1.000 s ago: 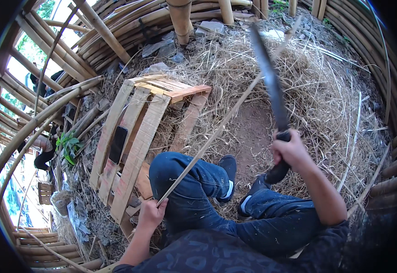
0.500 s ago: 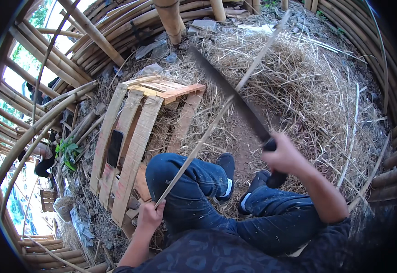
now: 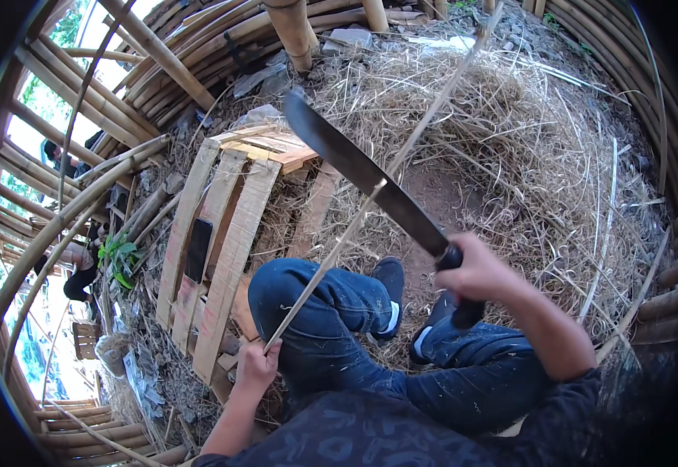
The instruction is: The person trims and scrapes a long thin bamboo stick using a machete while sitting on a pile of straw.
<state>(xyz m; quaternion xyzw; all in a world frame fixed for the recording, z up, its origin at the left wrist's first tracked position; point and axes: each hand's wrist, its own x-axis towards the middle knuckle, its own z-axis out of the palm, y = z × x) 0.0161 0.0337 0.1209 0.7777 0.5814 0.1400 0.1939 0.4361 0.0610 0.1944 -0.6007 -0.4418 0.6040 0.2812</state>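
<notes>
My left hand [image 3: 257, 364] is closed around the near end of a long, thin bamboo strip [image 3: 331, 261]. The strip slants up and away to the right, passing over my left knee. In my right hand [image 3: 479, 268] is the black handle of a machete [image 3: 366, 177], its wide dark blade pointing to the far left. The blade lies across the strip about midway along, and a pale shaving shows at the crossing. Small slivers stick up from the strip just nearer to me than the blade.
To my left stands a slatted wooden crate [image 3: 234, 261] with a black phone [image 3: 198, 249] on it. Curly bamboo shavings [image 3: 510, 156] heap on the ground ahead and right. Bamboo poles [image 3: 199, 58] are stacked behind. Beyond the left-hand poles are other people [image 3: 82, 268].
The machete has slid down along the strip toward me, its tip swinging left. Slivers now stand up from the strip. My left hand keeps its place.
</notes>
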